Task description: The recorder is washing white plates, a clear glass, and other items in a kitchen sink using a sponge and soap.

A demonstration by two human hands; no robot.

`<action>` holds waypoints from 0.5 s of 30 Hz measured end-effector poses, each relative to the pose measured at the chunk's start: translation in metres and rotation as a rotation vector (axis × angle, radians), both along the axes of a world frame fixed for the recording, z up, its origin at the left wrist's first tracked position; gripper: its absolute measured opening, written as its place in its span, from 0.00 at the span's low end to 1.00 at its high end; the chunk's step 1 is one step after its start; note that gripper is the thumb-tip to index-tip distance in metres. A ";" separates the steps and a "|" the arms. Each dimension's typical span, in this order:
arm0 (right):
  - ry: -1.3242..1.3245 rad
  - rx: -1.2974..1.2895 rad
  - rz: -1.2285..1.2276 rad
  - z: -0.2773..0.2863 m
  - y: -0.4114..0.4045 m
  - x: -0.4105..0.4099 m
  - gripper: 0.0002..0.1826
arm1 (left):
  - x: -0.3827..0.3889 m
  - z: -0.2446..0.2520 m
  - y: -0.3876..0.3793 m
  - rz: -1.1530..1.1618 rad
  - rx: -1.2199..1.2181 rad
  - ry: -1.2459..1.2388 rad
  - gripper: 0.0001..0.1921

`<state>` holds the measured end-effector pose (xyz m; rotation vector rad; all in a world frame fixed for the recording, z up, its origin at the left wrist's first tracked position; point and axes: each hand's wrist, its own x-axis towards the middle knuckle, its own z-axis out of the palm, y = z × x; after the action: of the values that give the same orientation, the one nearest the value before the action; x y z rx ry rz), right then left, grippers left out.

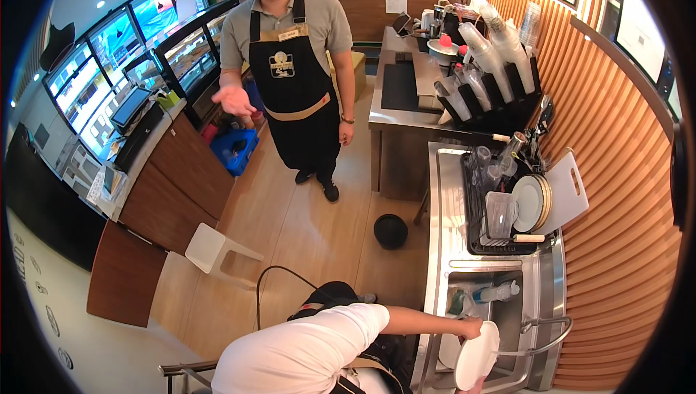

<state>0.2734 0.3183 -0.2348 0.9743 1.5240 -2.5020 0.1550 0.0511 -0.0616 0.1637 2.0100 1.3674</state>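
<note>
My left hand (470, 328) grips the upper rim of a white plate (478, 356) tilted over the stainless steel sink (485, 264). Part of my right hand (472, 386) shows at the plate's lower edge, its fingers against it; the rest is cut off by the picture's bottom. A thin stream of water runs from the curved faucet (563, 334) towards the plate. Behind the plate, another pale dish (448, 351) lies in the sink. A clear bottle (497, 292) and a dark green thing (457, 301) lie at the sink's far end.
Beside the sink, a black dish rack (472, 231) holds plates, clear containers and glasses; a white cutting board (565, 193) leans there. Beyond are a counter with plastic cups (489, 51), a black bin (390, 231) and a white stool (209, 247). A person in an apron (296, 78) stands facing me.
</note>
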 end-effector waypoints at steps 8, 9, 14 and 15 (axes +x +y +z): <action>0.011 -0.338 -0.162 0.064 0.025 -0.083 0.30 | -0.005 0.030 -0.005 0.187 -0.148 0.216 0.28; -0.033 -0.727 -0.343 0.084 0.027 -0.102 0.28 | -0.007 0.033 -0.008 0.151 -0.114 0.201 0.28; 0.171 -0.929 -0.188 0.157 0.004 -0.133 0.28 | -0.014 0.042 -0.023 0.270 -0.077 0.194 0.30; 0.160 -0.961 -0.237 0.165 0.002 -0.135 0.29 | -0.015 0.044 -0.024 0.282 -0.067 0.171 0.29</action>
<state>0.1380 0.3198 -0.0697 0.7910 0.0783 -2.9585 0.1401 0.0273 -0.0177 -0.0372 2.2861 1.4976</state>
